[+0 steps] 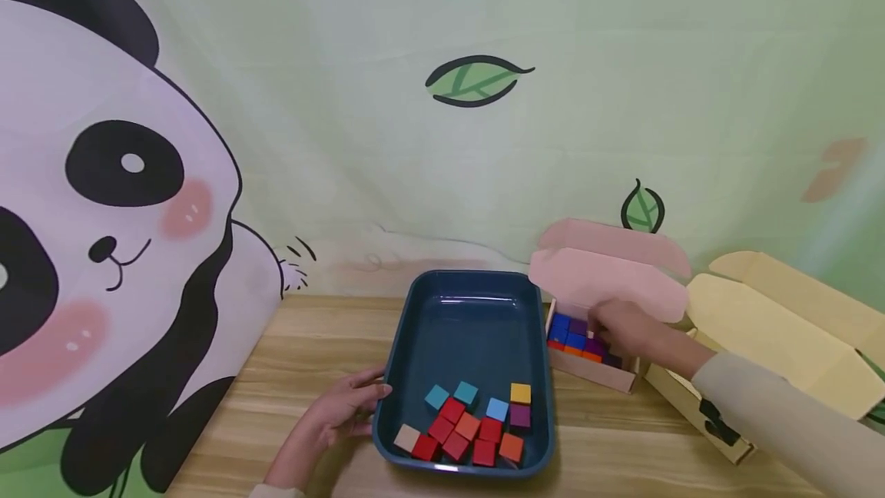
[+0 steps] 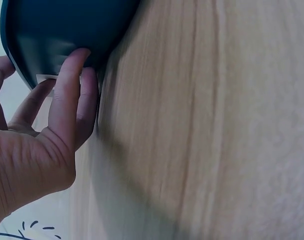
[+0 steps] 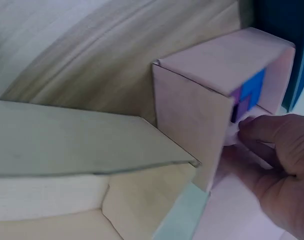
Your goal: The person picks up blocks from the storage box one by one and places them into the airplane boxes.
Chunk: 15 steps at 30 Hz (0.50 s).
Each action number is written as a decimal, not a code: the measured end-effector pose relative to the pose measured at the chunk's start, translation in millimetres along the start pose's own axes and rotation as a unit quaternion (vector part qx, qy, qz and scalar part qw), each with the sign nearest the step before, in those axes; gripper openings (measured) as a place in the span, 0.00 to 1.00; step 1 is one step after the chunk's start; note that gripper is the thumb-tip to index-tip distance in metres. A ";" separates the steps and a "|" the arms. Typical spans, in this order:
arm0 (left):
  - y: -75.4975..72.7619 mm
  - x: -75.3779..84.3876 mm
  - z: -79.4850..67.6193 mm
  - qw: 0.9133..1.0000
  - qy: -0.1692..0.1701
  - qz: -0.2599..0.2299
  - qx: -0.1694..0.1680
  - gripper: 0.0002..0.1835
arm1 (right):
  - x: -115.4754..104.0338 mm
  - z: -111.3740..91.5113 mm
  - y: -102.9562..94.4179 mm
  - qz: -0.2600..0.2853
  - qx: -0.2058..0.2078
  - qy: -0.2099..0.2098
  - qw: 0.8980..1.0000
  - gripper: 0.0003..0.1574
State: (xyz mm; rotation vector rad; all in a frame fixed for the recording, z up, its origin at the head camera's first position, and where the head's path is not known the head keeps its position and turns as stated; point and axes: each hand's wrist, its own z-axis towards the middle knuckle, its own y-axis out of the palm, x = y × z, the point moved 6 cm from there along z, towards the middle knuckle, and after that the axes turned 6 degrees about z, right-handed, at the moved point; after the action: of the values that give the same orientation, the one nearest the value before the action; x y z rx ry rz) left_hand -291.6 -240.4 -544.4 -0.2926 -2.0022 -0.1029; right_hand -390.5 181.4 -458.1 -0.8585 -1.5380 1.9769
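The dark blue tray (image 1: 470,329) stands on the table with small coloured cubes (image 1: 454,448) gathered at its near end. Most are red or orange; others are teal, light blue, yellow, purple and pale. My left hand (image 1: 346,410) rests at the tray's left side, thumb at the rim and loosely extended fingers against the outer wall (image 2: 62,37). My right hand (image 1: 622,333) reaches into the open pink box (image 1: 594,371), which holds blue, purple and orange cubes (image 1: 575,338). In the right wrist view its bent fingers (image 3: 262,131) are beside the cubes; whether they pinch one I cannot tell.
An open yellow box (image 1: 698,410) stands right of the pink box, under my right forearm, its lid (image 1: 774,321) folded back. The pink lid (image 1: 608,275) leans back too. Behind the wooden table (image 1: 332,329) hangs a panda-print cloth (image 1: 332,137).
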 end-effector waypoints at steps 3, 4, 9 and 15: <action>-3.2 2.8 -2.0 1.000 0.001 0.015 0.009 0.38 | 3.9 0.9 -6.5 -0.001 -0.018 0.058 0.998 0.08; -4.3 3.3 -2.4 1.000 0.002 0.020 0.012 0.38 | 5.5 2.1 -6.7 0.000 -0.031 0.076 0.997 0.07; -0.9 1.9 -1.5 1.000 0.006 0.025 0.003 0.38 | 6.5 7.6 -3.4 0.020 -0.095 0.125 0.987 0.06; 4.9 1.4 -0.2 1.000 0.001 0.013 -0.004 0.38 | -0.8 14.6 -2.9 -0.030 -0.166 0.113 0.979 0.14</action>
State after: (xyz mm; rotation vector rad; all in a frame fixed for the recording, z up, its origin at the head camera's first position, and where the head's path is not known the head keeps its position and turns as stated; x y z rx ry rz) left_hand -290.7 -235.6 -543.3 -0.3237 -1.9957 -0.0958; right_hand -400.6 171.9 -452.7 -1.1132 -1.7586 1.5405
